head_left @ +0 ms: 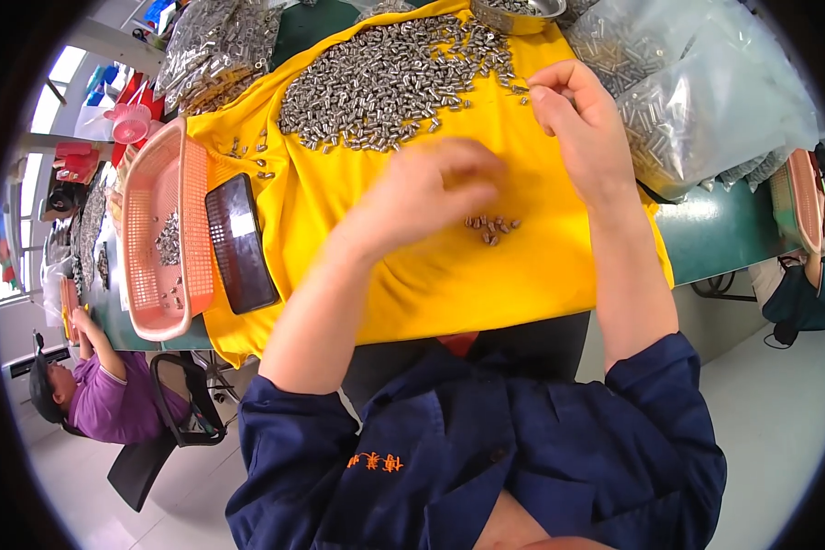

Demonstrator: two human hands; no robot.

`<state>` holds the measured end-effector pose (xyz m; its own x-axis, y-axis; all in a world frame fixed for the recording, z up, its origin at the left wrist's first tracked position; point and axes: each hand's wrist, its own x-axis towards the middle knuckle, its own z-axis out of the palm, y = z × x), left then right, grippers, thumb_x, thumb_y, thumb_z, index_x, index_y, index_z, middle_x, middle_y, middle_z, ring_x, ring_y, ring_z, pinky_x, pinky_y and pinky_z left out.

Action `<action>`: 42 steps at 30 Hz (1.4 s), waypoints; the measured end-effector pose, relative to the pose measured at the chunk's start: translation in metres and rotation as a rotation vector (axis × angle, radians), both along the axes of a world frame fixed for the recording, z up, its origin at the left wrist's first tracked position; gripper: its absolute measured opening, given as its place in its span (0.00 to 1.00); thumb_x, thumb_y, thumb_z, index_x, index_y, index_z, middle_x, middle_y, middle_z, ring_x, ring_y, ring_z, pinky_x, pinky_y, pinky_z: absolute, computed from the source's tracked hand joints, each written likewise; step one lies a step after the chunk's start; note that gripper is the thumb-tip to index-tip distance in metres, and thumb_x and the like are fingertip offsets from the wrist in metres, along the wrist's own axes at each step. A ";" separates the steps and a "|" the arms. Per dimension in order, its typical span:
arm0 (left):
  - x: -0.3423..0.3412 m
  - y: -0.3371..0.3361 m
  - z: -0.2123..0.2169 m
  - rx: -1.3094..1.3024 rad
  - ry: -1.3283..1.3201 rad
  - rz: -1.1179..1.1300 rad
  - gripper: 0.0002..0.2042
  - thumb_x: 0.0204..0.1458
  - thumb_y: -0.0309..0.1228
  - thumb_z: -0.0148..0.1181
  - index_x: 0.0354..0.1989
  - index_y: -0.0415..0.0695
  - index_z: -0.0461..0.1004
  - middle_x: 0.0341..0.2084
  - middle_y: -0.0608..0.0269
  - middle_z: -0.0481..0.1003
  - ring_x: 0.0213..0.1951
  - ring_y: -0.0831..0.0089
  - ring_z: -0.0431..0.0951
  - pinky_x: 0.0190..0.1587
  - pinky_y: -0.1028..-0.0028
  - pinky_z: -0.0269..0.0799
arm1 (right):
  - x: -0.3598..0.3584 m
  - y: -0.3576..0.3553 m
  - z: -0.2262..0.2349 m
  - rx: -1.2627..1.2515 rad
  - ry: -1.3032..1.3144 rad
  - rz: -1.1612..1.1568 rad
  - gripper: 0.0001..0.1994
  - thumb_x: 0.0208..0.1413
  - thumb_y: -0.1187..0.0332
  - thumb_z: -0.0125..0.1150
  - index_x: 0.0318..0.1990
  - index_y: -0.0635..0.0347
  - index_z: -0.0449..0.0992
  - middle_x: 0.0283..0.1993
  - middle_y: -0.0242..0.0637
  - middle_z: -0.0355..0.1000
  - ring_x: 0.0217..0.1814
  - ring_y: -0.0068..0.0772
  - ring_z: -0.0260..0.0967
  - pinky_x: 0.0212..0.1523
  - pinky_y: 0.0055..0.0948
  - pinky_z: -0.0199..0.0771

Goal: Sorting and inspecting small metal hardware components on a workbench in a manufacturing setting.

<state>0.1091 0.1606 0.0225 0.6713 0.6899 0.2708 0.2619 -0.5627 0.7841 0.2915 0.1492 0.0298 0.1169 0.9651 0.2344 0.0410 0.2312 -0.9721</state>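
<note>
My left hand [426, 188] is smeared by motion above the yellow cloth [367, 284], just up and left of a small group of short metal pieces [491, 228]. Whether it holds anything is not visible. Beside the right edge of a big heap of small silvery metal cylinders [385, 82], my right hand [582, 124] is closed, thumb against curled fingers. What lies between those fingertips is too small to make out. A few loose cylinders rest on the cloth close to them.
Left of the cloth, a dark phone [241, 243] leans against a pink basket [185, 229] holding small metal parts. Bags of metal parts stand at far left [215, 55] and right [669, 110]. A metal bowl [520, 16] sits behind the heap. Seated people work on both sides.
</note>
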 end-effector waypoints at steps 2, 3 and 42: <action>0.007 0.018 0.014 -0.003 0.168 0.213 0.09 0.43 0.29 0.54 0.34 0.42 0.74 0.30 0.58 0.75 0.32 0.68 0.75 0.37 0.76 0.69 | 0.001 -0.001 0.002 0.014 -0.034 -0.021 0.03 0.50 0.72 0.51 0.32 0.60 0.67 0.22 0.22 0.60 0.22 0.09 0.52 0.21 0.12 0.54; 0.011 0.031 0.016 0.057 0.246 0.284 0.09 0.44 0.31 0.54 0.34 0.43 0.74 0.29 0.57 0.74 0.31 0.67 0.75 0.36 0.75 0.69 | -0.001 -0.001 0.002 0.028 -0.065 -0.037 0.03 0.50 0.72 0.51 0.32 0.60 0.68 0.22 0.22 0.60 0.22 0.09 0.53 0.21 0.12 0.54; 0.010 0.018 -0.001 -0.778 -0.505 0.210 0.07 0.46 0.22 0.54 0.35 0.35 0.71 0.29 0.62 0.72 0.30 0.75 0.73 0.36 0.79 0.69 | -0.007 -0.009 0.010 0.037 -0.281 0.131 0.02 0.47 0.75 0.50 0.30 0.60 0.68 0.28 0.28 0.63 0.30 0.17 0.60 0.31 0.17 0.61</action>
<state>0.1192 0.1782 0.0218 0.4425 0.8921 -0.0915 -0.1738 0.1854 0.9672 0.2841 0.1401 0.0397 -0.0824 0.9580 0.2747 0.2740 0.2868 -0.9179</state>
